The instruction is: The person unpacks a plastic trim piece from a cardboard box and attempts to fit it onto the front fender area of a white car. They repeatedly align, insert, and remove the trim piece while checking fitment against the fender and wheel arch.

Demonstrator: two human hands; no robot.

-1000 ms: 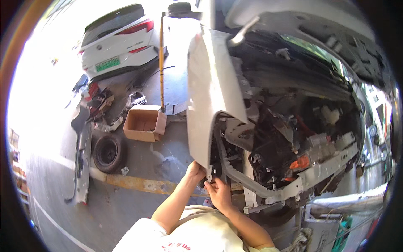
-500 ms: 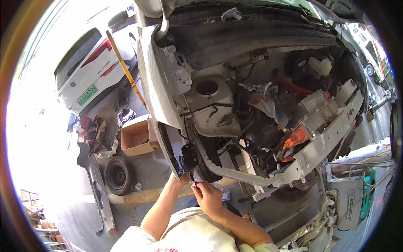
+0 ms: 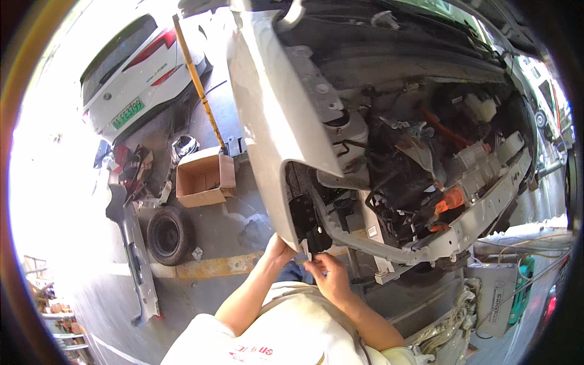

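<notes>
The white front fender (image 3: pixel 267 121) hangs along the left side of a car's stripped front end. At its lower tip my left hand (image 3: pixel 278 250) is closed on the fender's edge, the fingers partly hidden behind it. Just to the right, my right hand (image 3: pixel 331 275) is closed, thumb and fingertips together beside a small pale piece at the fender tip. What those fingertips hold, if anything, is too small to make out. A black bracket-like part (image 3: pixel 307 222) sits inside the fender opening, above my right hand.
The bare white front crossmember (image 3: pixel 426 246) curves across the open engine bay, with an orange connector (image 3: pixel 450 201) behind it. At left lie a cardboard box (image 3: pixel 204 179), a tire (image 3: pixel 170 235) and a long body trim (image 3: pixel 137 261). A yellow pole (image 3: pixel 198 79) leans near a parked white car (image 3: pixel 137 73).
The view has shifted. The fender now shows more of its outer face, farther right over the engine bay's left side. Both hands have moved right with its tip.
</notes>
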